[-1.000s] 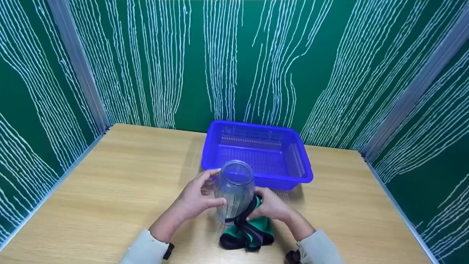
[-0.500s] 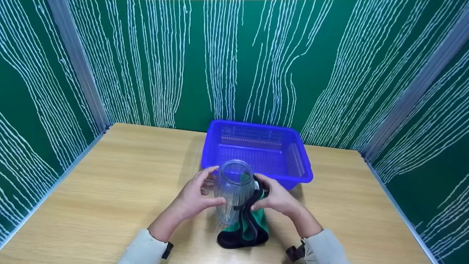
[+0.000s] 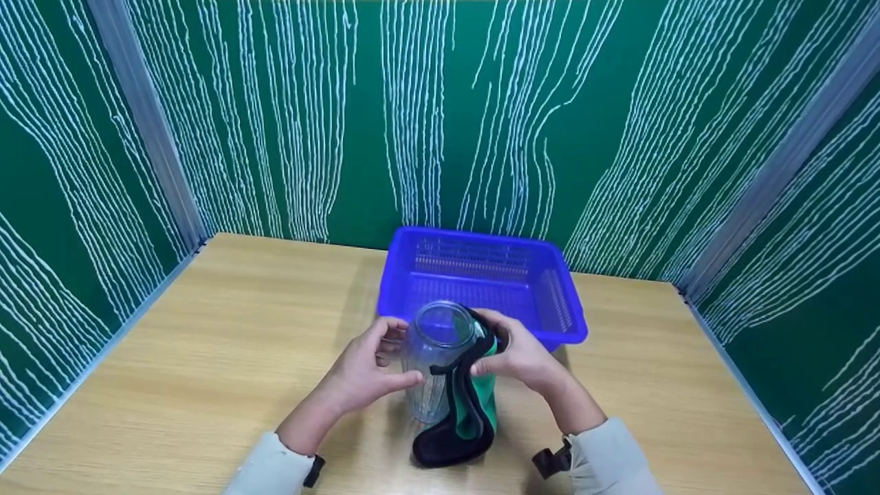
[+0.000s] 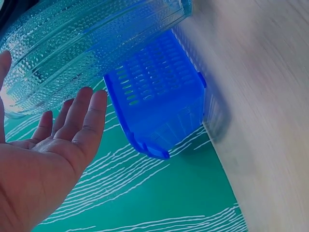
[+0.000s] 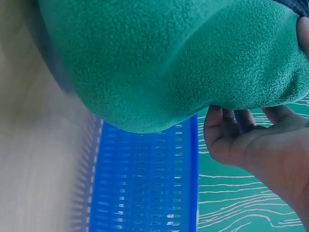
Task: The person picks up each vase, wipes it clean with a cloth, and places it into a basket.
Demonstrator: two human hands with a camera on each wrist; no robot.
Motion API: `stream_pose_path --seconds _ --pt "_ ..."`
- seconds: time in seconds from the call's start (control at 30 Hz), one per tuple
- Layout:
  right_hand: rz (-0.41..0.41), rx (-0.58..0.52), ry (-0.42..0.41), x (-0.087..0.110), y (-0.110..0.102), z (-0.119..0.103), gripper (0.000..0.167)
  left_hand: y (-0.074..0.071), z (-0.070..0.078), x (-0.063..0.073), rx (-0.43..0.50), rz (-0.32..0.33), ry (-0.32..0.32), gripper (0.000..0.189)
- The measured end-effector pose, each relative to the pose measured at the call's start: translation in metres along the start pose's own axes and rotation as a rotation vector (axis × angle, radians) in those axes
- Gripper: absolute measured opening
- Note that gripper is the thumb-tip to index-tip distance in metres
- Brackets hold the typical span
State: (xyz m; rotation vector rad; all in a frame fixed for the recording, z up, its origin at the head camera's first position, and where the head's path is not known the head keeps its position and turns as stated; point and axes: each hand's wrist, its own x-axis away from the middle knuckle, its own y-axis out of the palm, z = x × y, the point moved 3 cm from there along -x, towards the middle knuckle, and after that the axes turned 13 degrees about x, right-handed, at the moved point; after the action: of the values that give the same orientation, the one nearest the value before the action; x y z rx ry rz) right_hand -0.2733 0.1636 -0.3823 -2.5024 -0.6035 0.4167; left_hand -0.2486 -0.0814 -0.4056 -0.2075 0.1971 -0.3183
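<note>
A clear ribbed glass jar (image 3: 427, 357) stands upright on the table, mouth up. My left hand (image 3: 359, 371) cups loosely around its left side, the thumb tip at the glass. In the left wrist view, this hand's fingers (image 4: 92, 118) are nearly straight beside the textured jar (image 4: 63, 58). On the jar's right side, my right hand (image 3: 517, 359) holds a green fleece cloth (image 3: 487, 399) with black trim, thumb in front and fingers behind. The cloth's black lower end lies on the table before the jar. In the right wrist view, the fleece (image 5: 159, 63) hides part of the hand.
A blue plastic basket (image 3: 574, 326) with slotted sides stands just behind the jar and hands. The wooden table (image 3: 240, 344) extends to both sides. Green walls (image 3: 371, 124) with white streaked lines enclose it at the back and sides.
My right hand has moved up and away along the jar's side, drawing the fleece cloth higher and more upright against it. The left hand and jar have hardly moved.
</note>
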Motion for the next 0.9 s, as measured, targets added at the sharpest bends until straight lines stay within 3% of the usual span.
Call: stream_pose_path --seconds 0.23,0.53,0.9 --pt "-0.006 0.024 -0.030 -0.0041 -0.0018 -0.0053 0.081 0.0025 -0.0002 0.0007 -0.018 0.012 0.056 0.065" --pt "-0.012 0.169 -0.066 -0.0036 -0.0044 -0.0028 0.072 0.0011 0.0003 0.0006 -0.001 0.011 0.012 0.064" --pt "-0.023 0.211 -0.043 -0.0011 -0.0020 0.0032 0.079 0.0012 0.0007 0.0016 0.006 0.001 -0.007 0.064"
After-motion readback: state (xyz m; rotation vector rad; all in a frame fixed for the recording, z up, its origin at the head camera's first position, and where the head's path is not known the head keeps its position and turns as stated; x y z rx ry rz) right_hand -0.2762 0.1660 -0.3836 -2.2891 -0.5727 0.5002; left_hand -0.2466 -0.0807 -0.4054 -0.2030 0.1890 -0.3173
